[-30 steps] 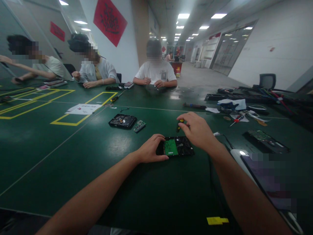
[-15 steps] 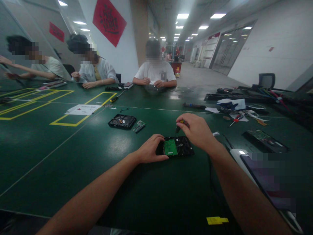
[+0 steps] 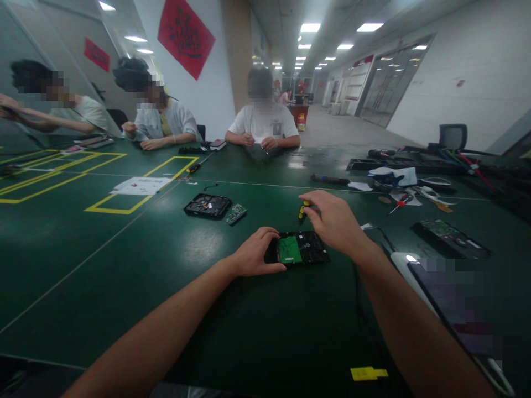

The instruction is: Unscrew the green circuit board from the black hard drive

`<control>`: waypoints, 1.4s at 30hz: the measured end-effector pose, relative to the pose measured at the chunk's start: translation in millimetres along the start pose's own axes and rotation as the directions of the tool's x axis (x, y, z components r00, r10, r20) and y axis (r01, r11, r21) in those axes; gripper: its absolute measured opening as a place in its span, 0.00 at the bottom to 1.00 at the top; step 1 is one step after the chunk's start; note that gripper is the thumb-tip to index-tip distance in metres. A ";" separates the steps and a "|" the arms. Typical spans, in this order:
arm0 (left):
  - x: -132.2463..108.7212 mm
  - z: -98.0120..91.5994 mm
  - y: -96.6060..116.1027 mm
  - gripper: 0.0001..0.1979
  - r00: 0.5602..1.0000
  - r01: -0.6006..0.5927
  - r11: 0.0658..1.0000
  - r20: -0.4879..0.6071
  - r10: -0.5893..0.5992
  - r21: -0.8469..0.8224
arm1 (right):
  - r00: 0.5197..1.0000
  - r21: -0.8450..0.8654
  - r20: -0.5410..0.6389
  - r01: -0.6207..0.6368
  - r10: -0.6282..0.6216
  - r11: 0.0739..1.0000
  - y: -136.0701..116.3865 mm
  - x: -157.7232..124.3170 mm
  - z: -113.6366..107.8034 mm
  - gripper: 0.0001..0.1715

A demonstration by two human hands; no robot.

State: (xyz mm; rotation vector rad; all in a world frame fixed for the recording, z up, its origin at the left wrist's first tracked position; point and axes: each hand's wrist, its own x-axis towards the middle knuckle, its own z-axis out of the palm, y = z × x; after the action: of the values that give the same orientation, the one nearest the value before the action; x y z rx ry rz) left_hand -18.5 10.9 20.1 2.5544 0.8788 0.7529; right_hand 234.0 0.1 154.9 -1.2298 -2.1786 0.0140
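Note:
On the green table lies a black hard drive (image 3: 314, 247) with its green circuit board (image 3: 290, 250) facing up. My left hand (image 3: 258, 252) grips the drive's left end, thumb along the near edge and fingers at the far edge. Above the drive's far edge, my right hand (image 3: 330, 216) pinches a yellow and black screwdriver (image 3: 303, 211), held roughly upright. Its tip points down at the far edge of the drive; I cannot tell whether it touches. Farther left sit another opened hard drive (image 3: 207, 205) and a loose circuit board (image 3: 237, 214).
At right are a third hard drive (image 3: 452, 239), a phone-like device (image 3: 450, 309), a red screwdriver (image 3: 400, 204) and cables. A white paper (image 3: 141, 186) lies left, beyond it a yellow-handled screwdriver (image 3: 193, 167). Several people sit across the table (image 3: 124, 287).
My right fingers have shifted on the screwdriver, so more of its yellow handle shows. My left hand and the hard drive stay in place.

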 end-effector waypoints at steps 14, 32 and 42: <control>-0.4 1.4 -3.5 0.39 1.000 -0.001 1.000 0.008 0.001 -0.018 | 0.998 -0.054 0.048 -0.035 0.038 0.998 -1.6 1.2 -4.0 0.13; -0.7 0.1 -0.9 0.38 1.000 -0.005 0.999 0.009 0.005 -0.034 | 0.996 0.042 0.089 -0.018 0.014 0.999 1.2 -0.6 3.0 0.19; -0.4 -0.2 0.0 0.38 1.000 0.000 1.000 0.017 0.000 -0.024 | 0.995 0.036 0.096 0.027 -0.030 0.999 -2.5 0.7 -0.3 0.15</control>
State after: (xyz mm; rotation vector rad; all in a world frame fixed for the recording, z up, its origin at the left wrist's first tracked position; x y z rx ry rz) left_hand -18.8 10.7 20.2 2.5359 0.8592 0.7364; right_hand 232.0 -0.8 156.2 -1.2006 -2.2690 0.1012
